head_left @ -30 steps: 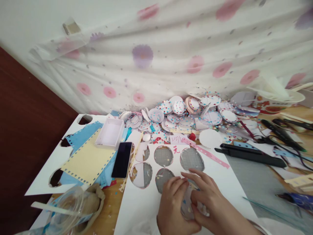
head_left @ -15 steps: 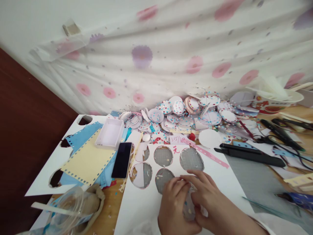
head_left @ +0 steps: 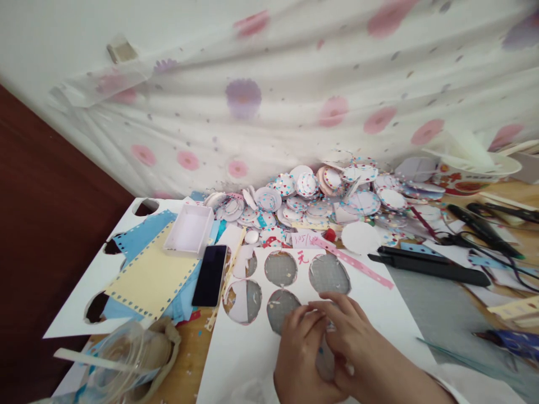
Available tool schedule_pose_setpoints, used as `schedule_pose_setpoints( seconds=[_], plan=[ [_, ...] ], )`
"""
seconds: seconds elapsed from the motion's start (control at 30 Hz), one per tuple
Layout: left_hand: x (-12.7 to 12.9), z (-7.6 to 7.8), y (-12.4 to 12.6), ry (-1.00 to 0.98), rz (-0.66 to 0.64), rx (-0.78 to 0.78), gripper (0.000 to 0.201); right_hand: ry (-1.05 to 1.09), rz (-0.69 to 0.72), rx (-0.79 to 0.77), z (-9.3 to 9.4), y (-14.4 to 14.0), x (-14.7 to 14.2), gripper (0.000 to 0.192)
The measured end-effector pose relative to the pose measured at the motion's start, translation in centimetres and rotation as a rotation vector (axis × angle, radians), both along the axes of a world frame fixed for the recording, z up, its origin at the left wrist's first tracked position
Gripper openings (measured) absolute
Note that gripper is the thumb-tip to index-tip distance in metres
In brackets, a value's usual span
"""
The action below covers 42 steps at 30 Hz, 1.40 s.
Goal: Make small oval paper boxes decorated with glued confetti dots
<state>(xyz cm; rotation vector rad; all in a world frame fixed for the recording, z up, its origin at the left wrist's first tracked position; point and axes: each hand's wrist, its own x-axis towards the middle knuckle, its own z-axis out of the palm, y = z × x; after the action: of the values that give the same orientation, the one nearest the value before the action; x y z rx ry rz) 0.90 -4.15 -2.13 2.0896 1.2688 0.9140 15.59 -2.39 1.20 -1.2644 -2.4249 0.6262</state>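
Note:
A white paper sheet (head_left: 248, 348) with several round holes cut in it lies at the table's front. My left hand (head_left: 300, 359) and my right hand (head_left: 357, 348) meet over a hole at its near edge. Both pinch a round paper disc (head_left: 325, 359) that sits between the fingers, mostly hidden by them. Behind the sheet, a heap of cut paper discs (head_left: 311, 196) with dotted rims spreads along the back.
A black phone (head_left: 209, 275) lies left of the sheet, beside yellow paper (head_left: 151, 275) and a white box (head_left: 189, 228). A long black tool (head_left: 429, 266) and scissors (head_left: 484, 230) lie to the right. A clear plastic container (head_left: 122, 359) stands front left. A flowered curtain (head_left: 295, 95) hangs behind.
Both hands have shifted slightly toward me and closed tighter on the disc. Nothing else on the table moved.

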Motion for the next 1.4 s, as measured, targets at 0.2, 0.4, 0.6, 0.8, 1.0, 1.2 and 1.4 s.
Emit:
schedule_pose_setpoints(
  seconds=[0.2, 0.4, 0.6, 0.8, 1.0, 1.2, 1.4],
  plan=[
    [0.3, 0.4, 0.1, -0.005, -0.020, -0.063, 0.067, -0.014, 0.053, -0.005, 0.4, 0.3, -0.1, 0.045],
    [-0.1, 0.0, 0.2, -0.041, -0.012, -0.019, 0.067, -0.039, 0.062, -0.009, 0.0, 0.7, -0.1, 0.034],
    [-1.8, -0.1, 0.8, -0.136, 0.081, -0.141, 0.067, 0.062, -0.002, -0.028, 0.2, 0.8, 1.0, 0.018],
    [-2.5, 0.3, 0.9, -0.188, 0.082, -0.232, 0.071, 0.384, -0.268, 0.041, -0.3, 0.1, 2.8, 0.017],
    [-2.1, -0.2, 0.7, -0.132, 0.076, -0.135, 0.075, 0.409, -0.423, -0.243, -1.9, -0.9, 2.5, 0.032],
    [-2.0, -0.1, 0.5, -0.028, 0.072, -0.079, 0.074, 0.463, -0.451, -0.477, -2.9, -1.0, 1.8, 0.036],
    [-2.4, -0.1, 0.3, -0.061, 0.078, -0.039, 0.095, 0.574, -0.483, -0.477, -2.5, -0.6, 1.8, 0.035]
  ],
)
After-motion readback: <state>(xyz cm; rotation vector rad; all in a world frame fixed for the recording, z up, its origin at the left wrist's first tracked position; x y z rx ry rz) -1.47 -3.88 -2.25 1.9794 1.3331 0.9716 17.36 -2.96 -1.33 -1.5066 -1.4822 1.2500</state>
